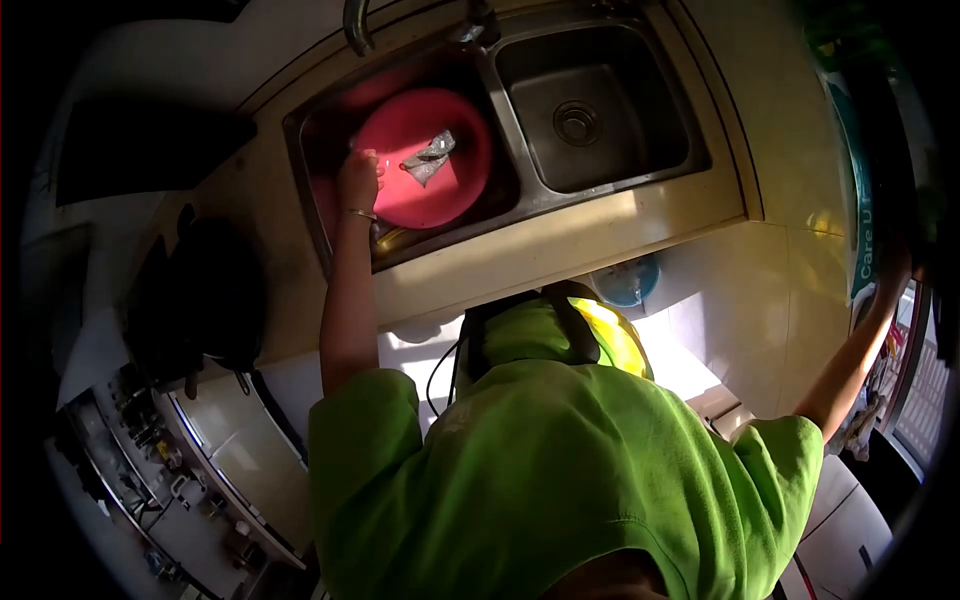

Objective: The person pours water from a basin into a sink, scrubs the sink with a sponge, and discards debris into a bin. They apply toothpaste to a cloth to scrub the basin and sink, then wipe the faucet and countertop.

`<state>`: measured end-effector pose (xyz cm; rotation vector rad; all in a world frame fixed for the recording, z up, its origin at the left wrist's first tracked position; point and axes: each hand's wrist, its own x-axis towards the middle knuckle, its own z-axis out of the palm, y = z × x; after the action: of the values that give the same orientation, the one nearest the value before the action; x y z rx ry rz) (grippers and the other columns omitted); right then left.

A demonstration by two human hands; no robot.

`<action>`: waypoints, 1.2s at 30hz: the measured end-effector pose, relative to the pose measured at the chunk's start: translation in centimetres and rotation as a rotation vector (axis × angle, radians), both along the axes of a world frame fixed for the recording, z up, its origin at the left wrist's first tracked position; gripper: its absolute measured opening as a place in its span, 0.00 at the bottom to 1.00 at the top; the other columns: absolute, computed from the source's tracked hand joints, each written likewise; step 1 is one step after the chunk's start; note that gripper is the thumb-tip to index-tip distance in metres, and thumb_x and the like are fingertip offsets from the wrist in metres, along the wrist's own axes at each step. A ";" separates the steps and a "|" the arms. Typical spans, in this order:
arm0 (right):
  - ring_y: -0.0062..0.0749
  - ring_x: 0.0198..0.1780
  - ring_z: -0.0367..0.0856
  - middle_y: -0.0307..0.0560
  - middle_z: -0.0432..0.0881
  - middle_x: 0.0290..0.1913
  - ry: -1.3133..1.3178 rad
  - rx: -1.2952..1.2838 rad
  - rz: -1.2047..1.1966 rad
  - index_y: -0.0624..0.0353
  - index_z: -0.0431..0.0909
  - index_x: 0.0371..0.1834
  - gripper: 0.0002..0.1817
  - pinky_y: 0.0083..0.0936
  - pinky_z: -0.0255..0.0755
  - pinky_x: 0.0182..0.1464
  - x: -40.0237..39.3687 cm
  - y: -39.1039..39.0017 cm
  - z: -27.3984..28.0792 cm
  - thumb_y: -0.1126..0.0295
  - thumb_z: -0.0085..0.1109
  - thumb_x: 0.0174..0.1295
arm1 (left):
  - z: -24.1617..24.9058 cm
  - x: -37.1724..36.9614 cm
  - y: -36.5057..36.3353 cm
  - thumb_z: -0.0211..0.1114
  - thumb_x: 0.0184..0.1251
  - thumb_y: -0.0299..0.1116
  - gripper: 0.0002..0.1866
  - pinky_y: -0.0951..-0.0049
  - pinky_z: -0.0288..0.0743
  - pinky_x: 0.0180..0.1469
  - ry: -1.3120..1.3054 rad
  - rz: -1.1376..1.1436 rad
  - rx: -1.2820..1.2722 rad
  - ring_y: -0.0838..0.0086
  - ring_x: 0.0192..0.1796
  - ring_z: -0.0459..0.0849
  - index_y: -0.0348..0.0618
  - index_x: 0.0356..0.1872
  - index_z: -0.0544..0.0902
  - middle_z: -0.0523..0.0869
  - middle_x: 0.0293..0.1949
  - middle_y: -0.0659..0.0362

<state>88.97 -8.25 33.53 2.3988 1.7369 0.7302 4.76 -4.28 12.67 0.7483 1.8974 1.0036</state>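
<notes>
My left hand point(359, 182) is at the left rim of a round pink basin point(462, 190), its fingers closed over the edge. The basin sits in the left bowl of a steel double sink. Inside it lies a crumpled grey, shiny piece point(430, 158) with a small red spot at its left end. My right arm stretches far out to the right, where my right hand point(898, 262) is in deep shadow beside a teal and white bag point(862, 230) with printed letters. Its fingers are lost in the dark.
A tap point(357, 28) curves over the back of the sink. The right sink bowl point(600, 150) has a round drain. Left of the sink, a dark pan point(205, 290) stands on the counter point(520, 245). A blue bucket point(628, 280) stands below the counter's front edge.
</notes>
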 end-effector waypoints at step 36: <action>0.40 0.42 0.75 0.50 0.75 0.41 1.027 -0.613 0.866 0.55 0.77 0.36 0.13 0.30 0.70 0.42 -73.0 9.4 -30.3 0.70 0.60 0.44 | -10.6 -4.9 -1.1 0.44 0.62 0.39 0.16 0.64 0.67 0.35 0.169 0.289 0.116 0.55 0.32 0.74 0.34 0.34 0.70 0.76 0.29 0.44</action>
<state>15.94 1.19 3.19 1.5387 2.7655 -1.1204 -0.17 -5.40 2.12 0.6535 2.1512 1.2723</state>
